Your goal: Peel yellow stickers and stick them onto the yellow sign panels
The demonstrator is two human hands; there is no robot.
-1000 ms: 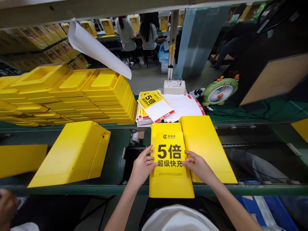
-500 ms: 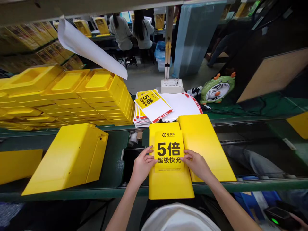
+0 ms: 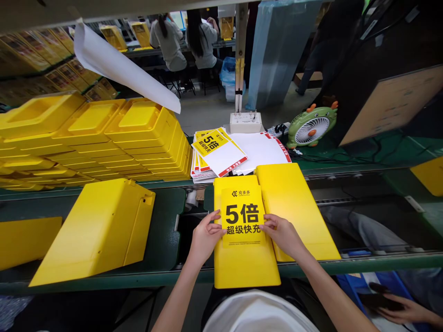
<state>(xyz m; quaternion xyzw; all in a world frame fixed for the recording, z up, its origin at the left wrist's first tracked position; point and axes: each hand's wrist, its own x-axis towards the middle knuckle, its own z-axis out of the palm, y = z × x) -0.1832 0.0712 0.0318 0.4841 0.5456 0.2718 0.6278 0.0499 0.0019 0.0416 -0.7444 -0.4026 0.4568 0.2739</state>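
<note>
A yellow sticker [image 3: 242, 216] printed with a large black "5倍" lies on a flat yellow plastic panel [image 3: 245, 263] in front of me. My left hand [image 3: 204, 237] pinches the sticker's left edge. My right hand [image 3: 282, 234] pinches its right edge. Both hands rest on the panel. A second yellow panel [image 3: 294, 207] lies just to the right, partly under the first.
A pile of printed stickers [image 3: 218, 154] and white backing sheets [image 3: 261, 150] lies behind the panels. Stacked yellow housings [image 3: 104, 138] fill the left. A yellow housing [image 3: 100, 226] sits on the green belt [image 3: 166, 230]. A green desk fan [image 3: 311, 127] stands at right. Another person's hand [image 3: 404, 311] shows at bottom right.
The sticker and both hands have shifted slightly up the panel. Another person's hand has come into view at the bottom right.
</note>
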